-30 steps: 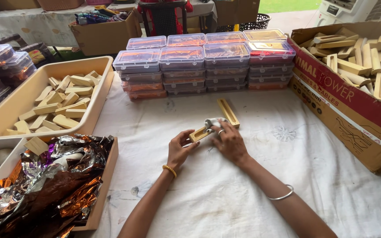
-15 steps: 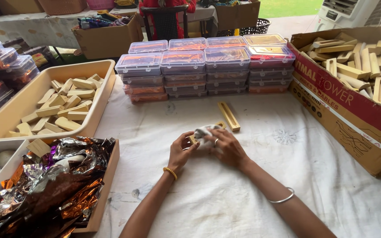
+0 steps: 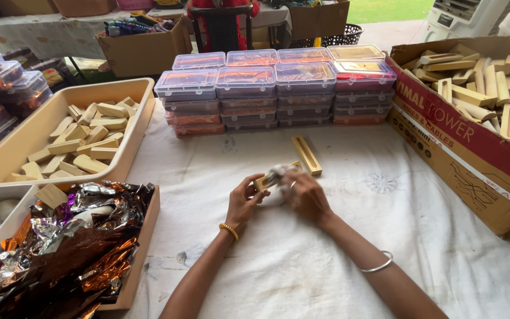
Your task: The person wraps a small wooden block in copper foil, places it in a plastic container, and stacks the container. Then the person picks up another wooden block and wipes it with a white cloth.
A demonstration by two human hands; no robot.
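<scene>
The surface (image 3: 302,260) is covered with a white cloth. At its right edge stands a large open brown cardboard box (image 3: 473,147) filled with pale wooden pieces. At the left sits a cream rectangular plastic tray (image 3: 30,139) holding pale wooden blocks; nearer the person, a shallow box of crumpled brown and silver foil wrappers (image 3: 72,248). Along the far side are stacked clear plastic lidded containers (image 3: 275,88).

At the centre, the left hand (image 3: 244,202) and right hand (image 3: 305,196) meet just above the cloth. Both sets of fingers are closed on a small pale wooden slotted holder (image 3: 265,180); the right-hand fingers press a whitish wad (image 3: 278,172) against it. A second long pale wooden slotted holder (image 3: 307,155) lies flat just beyond the hands.
</scene>
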